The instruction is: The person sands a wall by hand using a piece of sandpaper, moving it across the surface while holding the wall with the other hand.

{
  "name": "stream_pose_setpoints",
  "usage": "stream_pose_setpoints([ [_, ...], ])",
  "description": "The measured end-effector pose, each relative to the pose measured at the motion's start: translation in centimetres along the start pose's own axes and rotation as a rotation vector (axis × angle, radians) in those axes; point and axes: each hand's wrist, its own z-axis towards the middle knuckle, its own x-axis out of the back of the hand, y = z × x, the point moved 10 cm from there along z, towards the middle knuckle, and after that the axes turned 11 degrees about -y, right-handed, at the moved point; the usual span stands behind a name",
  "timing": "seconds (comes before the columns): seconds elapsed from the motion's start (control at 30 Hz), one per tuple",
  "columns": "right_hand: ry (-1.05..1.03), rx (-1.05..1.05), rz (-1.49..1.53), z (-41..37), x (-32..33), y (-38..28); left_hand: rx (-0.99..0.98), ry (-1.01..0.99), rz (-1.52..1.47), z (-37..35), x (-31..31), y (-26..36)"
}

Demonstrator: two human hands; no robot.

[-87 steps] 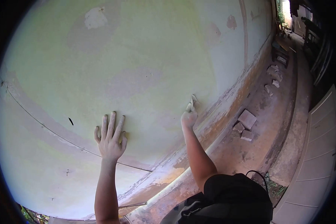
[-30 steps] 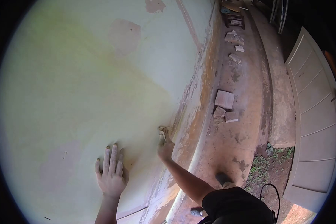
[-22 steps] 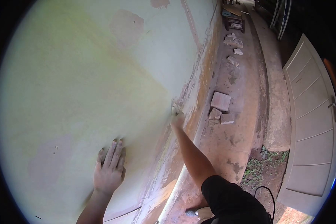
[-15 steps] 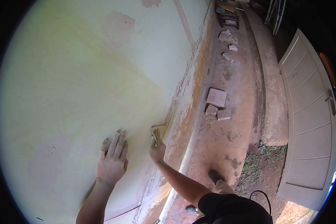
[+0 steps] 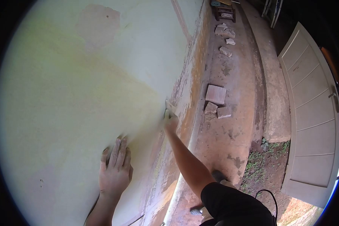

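Observation:
A pale green plastered wall (image 5: 83, 124) with rough grey-pink patches fills the left side. My left hand (image 5: 116, 175) lies flat against it, fingers stretched out and dusty, holding nothing. Farther up and to the right, my right hand (image 5: 171, 123) is closed on a small beige piece of sandpaper (image 5: 170, 106), pressed to the wall beside the worn strip. Most of that sheet is hidden under the fingers. Peeling, brownish bare plaster (image 5: 194, 90) runs along the wall's lower part next to this hand.
Below the wall runs a concrete walkway (image 5: 233, 147). On it lie a square block (image 5: 216, 94), smaller blocks (image 5: 224, 112) and several broken pieces (image 5: 225, 31). A wooden stool-like frame (image 5: 226, 14) stands farther off. At right are a panelled door (image 5: 312, 124) and a weedy patch (image 5: 263, 162).
My right hand has slid up and to the right along the wall with the sandpaper. My left hand stays flat on the wall. The view has shifted slightly.

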Motion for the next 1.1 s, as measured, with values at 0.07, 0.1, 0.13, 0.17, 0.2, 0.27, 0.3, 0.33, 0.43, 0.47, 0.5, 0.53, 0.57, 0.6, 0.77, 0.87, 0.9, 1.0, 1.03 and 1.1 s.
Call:
stream_pose_setpoints([
  [0.07, 0.08, 0.313, 0.089, -7.7, 0.3, -5.2, -0.007, -0.017, 0.021, 0.1, -0.4, 0.1],
  [0.1, -0.063, 0.258, 0.14, -11.0, -0.7, -6.0, -0.011, -0.019, 0.023, 0.4, -0.5, 0.4],
  [0.13, -0.06, 0.306, 0.19, -13.8, -1.6, -5.4, -0.018, -0.028, 0.009, 0.6, -0.6, 0.6],
  [0.17, -0.051, 0.303, 0.2, -14.7, -1.6, -4.9, -0.027, -0.035, -0.002, 0.7, -0.7, 0.7],
  [0.2, -0.049, 0.312, 0.196, -14.9, -1.6, -4.7, -0.035, -0.031, 0.011, 0.9, -0.7, 0.9],
  [0.27, 0.051, 0.343, 0.105, -12.6, -1.3, -4.2, -0.026, -0.053, -0.014, 1.1, -1.2, 1.0],
  [0.3, 0.063, 0.19, 0.106, -9.5, -0.6, -4.0, -0.033, -0.053, -0.006, 1.3, -1.2, 0.9],
  [0.33, 0.067, 0.039, 0.101, -6.3, 0.5, -4.0, -0.028, -0.059, -0.002, 1.3, -1.2, 1.0],
  [0.43, -0.015, -0.064, -0.096, 1.2, 1.0, -0.7, -0.026, -0.061, -0.009, 1.1, -1.4, 1.1],
  [0.47, -0.033, -0.046, -0.091, 1.6, 1.1, -0.9, -0.029, -0.046, -0.007, 1.1, -1.3, 1.0],
  [0.5, -0.052, -0.028, -0.089, 1.5, 1.5, -1.7, -0.025, -0.045, -0.015, 1.0, -1.4, 0.9],
  [0.53, 0.06, 0.197, 0.091, -1.8, 1.5, -3.7, -0.025, -0.032, -0.026, 1.0, -1.4, 0.8],
  [0.57, -0.052, 0.132, 0.072, -5.3, 0.8, -4.8, -0.026, -0.019, -0.034, 1.0, -1.4, 0.9],
  [0.6, -0.047, 0.285, 0.09, -8.9, -0.1, -5.8, -0.026, -0.017, -0.036, 1.1, -1.4, 1.0],
  [0.77, -0.05, 0.34, 0.114, -13.5, -1.8, -4.3, -0.026, -0.049, -0.077, 1.6, -1.9, 1.2],
  [0.87, 0.096, 0.166, 0.087, -4.0, 0.7, -2.2, -0.015, -0.039, -0.055, 1.7, -2.0, 1.3],
  [0.9, 0.025, 0.086, 0.025, 0.4, 1.1, -0.3, -0.013, -0.037, -0.054, 1.8, -1.9, 1.4],
  [1.0, -0.006, 0.007, 0.073, 1.1, 1.0, 0.1, -0.02, -0.059, -0.094, 1.6, -2.0, 1.2],
  [1.03, 0.04, 0.016, 0.177, -0.2, 1.3, -1.0, -0.017, -0.044, -0.106, 1.6, -2.0, 1.2],
  [1.1, 0.054, 0.336, 0.044, -6.1, 0.3, -3.8, -0.013, -0.03, -0.123, 1.7, -1.9, 1.4],
])
